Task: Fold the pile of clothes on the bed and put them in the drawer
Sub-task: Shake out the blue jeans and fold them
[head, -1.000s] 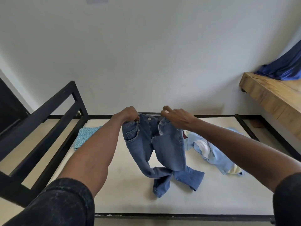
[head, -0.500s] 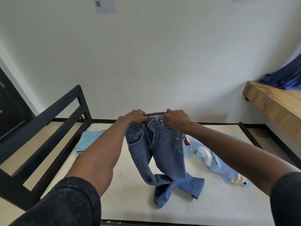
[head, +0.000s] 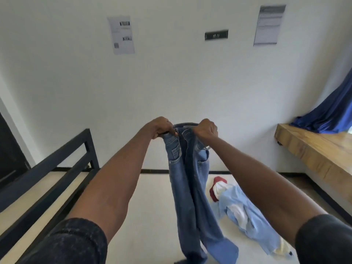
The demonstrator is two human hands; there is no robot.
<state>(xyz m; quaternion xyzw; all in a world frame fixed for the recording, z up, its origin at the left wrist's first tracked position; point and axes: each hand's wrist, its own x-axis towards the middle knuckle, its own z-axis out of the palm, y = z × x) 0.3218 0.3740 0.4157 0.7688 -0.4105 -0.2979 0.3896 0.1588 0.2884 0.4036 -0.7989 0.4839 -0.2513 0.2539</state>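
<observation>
Jeans (head: 188, 180) hang unfolded, waistband gripped by left hand (head: 162, 128) and right hand (head: 206, 130); clothes pile (head: 242, 208) lower right unfolded, drawer unseen.

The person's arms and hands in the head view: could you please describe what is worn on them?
Both hands, left hand and right hand, are bare, with no gloves, rings or watch visible. Both forearms are bare too. Short dark sleeves cover the upper arms: the left sleeve looks faintly speckled black, the right sleeve plain black.
</observation>
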